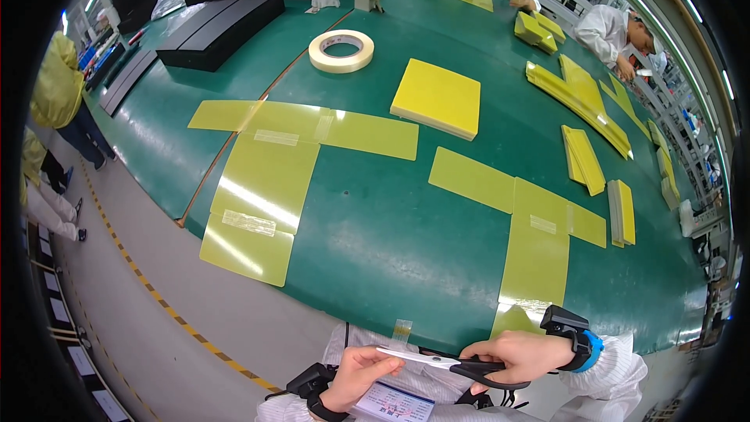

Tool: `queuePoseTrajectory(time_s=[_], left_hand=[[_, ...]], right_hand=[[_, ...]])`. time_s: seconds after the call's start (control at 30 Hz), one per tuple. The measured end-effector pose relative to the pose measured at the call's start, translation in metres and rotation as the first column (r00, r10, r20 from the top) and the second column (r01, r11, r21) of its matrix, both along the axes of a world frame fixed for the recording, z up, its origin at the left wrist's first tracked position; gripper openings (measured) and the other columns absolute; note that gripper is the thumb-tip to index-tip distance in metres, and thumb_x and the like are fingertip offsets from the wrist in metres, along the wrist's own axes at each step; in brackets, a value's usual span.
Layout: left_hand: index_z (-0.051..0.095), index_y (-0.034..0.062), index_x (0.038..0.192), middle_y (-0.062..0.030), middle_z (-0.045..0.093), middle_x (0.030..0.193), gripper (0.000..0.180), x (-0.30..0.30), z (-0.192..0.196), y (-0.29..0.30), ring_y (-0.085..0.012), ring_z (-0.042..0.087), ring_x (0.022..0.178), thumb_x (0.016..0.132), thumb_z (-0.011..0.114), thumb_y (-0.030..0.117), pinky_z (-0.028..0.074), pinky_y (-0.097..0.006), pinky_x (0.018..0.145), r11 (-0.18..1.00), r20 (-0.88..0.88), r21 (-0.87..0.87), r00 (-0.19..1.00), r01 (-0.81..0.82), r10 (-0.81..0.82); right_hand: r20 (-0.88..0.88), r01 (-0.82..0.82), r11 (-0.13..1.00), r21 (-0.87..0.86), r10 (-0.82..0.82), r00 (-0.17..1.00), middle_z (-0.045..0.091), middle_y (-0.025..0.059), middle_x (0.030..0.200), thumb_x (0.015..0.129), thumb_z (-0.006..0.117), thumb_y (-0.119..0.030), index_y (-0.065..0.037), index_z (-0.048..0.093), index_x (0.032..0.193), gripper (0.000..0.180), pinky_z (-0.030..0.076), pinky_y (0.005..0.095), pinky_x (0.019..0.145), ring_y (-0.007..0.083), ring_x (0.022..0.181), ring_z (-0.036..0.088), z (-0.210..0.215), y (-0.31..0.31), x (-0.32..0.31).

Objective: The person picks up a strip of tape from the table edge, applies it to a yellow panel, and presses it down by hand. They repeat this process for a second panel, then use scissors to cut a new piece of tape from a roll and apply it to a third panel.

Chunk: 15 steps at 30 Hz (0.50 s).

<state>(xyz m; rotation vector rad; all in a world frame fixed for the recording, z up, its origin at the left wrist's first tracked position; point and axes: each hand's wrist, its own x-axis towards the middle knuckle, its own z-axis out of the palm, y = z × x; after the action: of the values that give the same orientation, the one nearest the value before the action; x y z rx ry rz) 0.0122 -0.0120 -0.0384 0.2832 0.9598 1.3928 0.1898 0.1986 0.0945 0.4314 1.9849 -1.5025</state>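
My right hand [522, 354], with a black and blue band on its wrist, grips the black handles of a pair of scissors [437, 360] low in the view, in front of my white coat. The blades point left and look nearly closed. My left hand [355, 376] is curled, and its fingertips touch the blade tip from below. Whether it pinches anything there is hidden. A short strip of clear tape [401, 332] sticks up from the near edge of the green table [391, 234], just above the scissors.
Two cross-shaped layouts of taped yellow sheets lie on the table, one at the left [266, 180] and one at the right [539, 242]. Further back are a tape roll [341, 51], a yellow sheet stack [436, 99], black trays [223, 27] and more yellow stacks [582, 101]. Co-workers in white [613, 31] work at the far side.
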Motion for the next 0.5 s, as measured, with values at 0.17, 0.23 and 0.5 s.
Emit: queuePoseTrajectory(time_s=[0.17,0.23,0.5], left_hand=[[0.068,-0.0069,0.099,-0.0108,0.070,0.090,0.016,-0.0007,-0.0002,0.0002,-0.0127,0.063,0.082,0.089,0.063,0.005,0.050,-0.026,0.078,1.000,-0.003,-0.010,1.000,0.004,-0.004],[0.068,-0.0070,0.098,-0.0106,0.069,0.089,0.016,-0.0013,-0.0008,0.0001,-0.0129,0.063,0.082,0.089,0.063,0.006,0.050,-0.026,0.078,1.000,0.004,0.000,1.000,0.005,-0.005],[0.069,-0.0069,0.098,-0.0102,0.069,0.089,0.016,-0.0028,-0.0008,-0.0007,-0.0125,0.062,0.082,0.089,0.063,0.006,0.050,-0.027,0.078,1.000,0.002,-0.006,1.000,0.026,-0.026]], right_hand=[[0.071,0.009,1.000,-0.021,-0.007,0.997,0.057,0.0103,0.061,0.087,0.064,-0.048,0.002,0.055,0.117,0.059,0.038,0.0365,0.051,0.0257,0.053,0.053,0.0028,0.0022,-0.0036],[0.070,0.002,1.000,-0.012,-0.001,0.998,0.056,0.0099,0.060,0.087,0.064,-0.048,0.001,0.055,0.116,0.057,0.037,0.0366,0.051,0.0255,0.053,0.052,0.0022,0.0026,-0.0034],[0.022,-0.063,0.997,0.037,0.062,0.998,0.052,0.0046,0.055,0.089,0.066,-0.038,-0.002,0.055,0.120,0.049,0.034,0.0318,0.046,0.0170,0.047,0.048,-0.0009,0.0035,-0.0012]])
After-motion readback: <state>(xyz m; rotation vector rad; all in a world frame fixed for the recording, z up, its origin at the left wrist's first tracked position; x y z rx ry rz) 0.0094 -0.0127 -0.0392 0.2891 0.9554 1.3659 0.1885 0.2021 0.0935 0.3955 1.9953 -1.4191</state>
